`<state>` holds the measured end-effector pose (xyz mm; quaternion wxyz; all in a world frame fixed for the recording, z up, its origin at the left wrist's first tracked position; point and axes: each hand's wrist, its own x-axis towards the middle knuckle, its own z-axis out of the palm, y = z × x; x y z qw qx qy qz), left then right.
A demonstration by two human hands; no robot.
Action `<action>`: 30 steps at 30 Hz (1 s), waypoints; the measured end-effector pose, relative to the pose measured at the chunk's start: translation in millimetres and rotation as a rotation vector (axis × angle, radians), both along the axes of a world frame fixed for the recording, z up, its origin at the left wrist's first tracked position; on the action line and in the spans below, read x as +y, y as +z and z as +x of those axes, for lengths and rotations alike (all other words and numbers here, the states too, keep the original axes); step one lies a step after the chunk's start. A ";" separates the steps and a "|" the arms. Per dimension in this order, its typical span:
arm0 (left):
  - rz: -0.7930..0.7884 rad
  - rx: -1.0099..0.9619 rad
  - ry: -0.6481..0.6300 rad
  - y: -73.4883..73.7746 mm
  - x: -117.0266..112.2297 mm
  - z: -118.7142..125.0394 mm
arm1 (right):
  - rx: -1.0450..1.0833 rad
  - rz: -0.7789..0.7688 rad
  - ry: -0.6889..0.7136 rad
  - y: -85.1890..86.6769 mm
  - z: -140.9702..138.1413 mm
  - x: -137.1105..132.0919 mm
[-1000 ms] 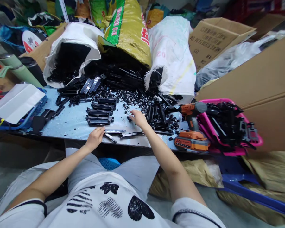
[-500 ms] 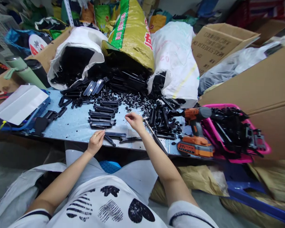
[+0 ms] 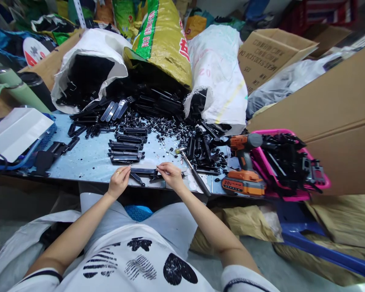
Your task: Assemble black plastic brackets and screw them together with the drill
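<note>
Left hand (image 3: 118,181) and right hand (image 3: 171,174) are pinched at opposite ends of a bar (image 3: 143,171), seemingly for steadiness.

The tabletop (image 3: 91,156) is pale blue, the strip (image 3: 143,171) on it black. Toward three o'clock, the drill (image 3: 245,160) is orange and black, the basket (image 3: 262,169) hot pink. Toward six, a white shirt (image 3: 159,280) bears black prints.

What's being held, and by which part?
Long, flat black bar: left hand pinches its left end; right hand is at its right end, grip unclear.
</note>
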<state>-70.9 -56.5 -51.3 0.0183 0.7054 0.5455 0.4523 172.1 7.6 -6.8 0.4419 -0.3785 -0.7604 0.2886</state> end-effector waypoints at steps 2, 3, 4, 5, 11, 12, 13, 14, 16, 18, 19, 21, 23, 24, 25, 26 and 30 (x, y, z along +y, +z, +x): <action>-0.001 -0.003 -0.013 0.9 -0.5 -0.6 | -0.008 0.052 0.032 -1.7 3.1 -2.0; -0.003 0.000 -0.017 1.4 -0.9 -1.0 | -0.012 0.070 0.048 -3.0 4.3 -2.7; -0.001 0.010 -0.009 2.2 -1.2 -1.3 | -0.018 0.082 0.056 -4.4 5.1 -3.0; 0.004 0.031 0.014 3.6 -1.5 -1.0 | -0.027 0.085 0.055 -5.6 5.4 -3.0; -0.034 0.289 -0.075 26.1 4.3 24.7 | -0.046 -0.004 0.027 -5.3 3.5 0.7; -0.074 0.329 -0.152 30.8 7.1 32.7 | -0.058 0.000 0.036 -4.9 3.8 1.5; -0.121 0.364 -0.217 35.0 10.3 40.7 | -0.071 0.011 0.027 -4.9 4.2 2.3; -0.169 0.390 -0.264 38.2 13.5 48.0 | -0.081 0.024 0.003 -5.5 4.9 3.2; -0.247 0.418 -0.318 41.6 19.5 58.6 | -0.097 0.042 -0.024 -8.7 6.2 4.4; -0.293 0.423 -0.335 41.3 23.7 63.3 | -0.123 0.052 0.038 -14.2 7.3 4.6; -0.308 0.427 -0.337 40.3 25.1 63.8 | -0.135 0.071 0.084 -17.4 7.8 4.4; -0.337 0.447 -0.331 37.9 26.9 63.4 | -0.152 0.144 0.134 -23.7 9.4 3.3; -0.367 0.474 -0.331 35.7 28.4 63.4 | -0.176 0.211 0.149 -28.7 13.1 1.7; -0.382 0.486 -0.334 34.8 29.3 64.0 | -0.199 0.225 0.161 -30.5 15.9 1.0; -0.394 0.494 -0.337 33.9 30.5 65.0 | -0.230 0.224 0.179 -31.9 19.0 0.5; -0.404 0.497 -0.338 33.3 31.8 66.2 | -0.266 0.213 0.201 -33.1 22.4 0.4; -0.427 0.493 -0.326 33.1 36.8 68.6 | -0.363 0.196 0.271 -35.9 33.4 4.8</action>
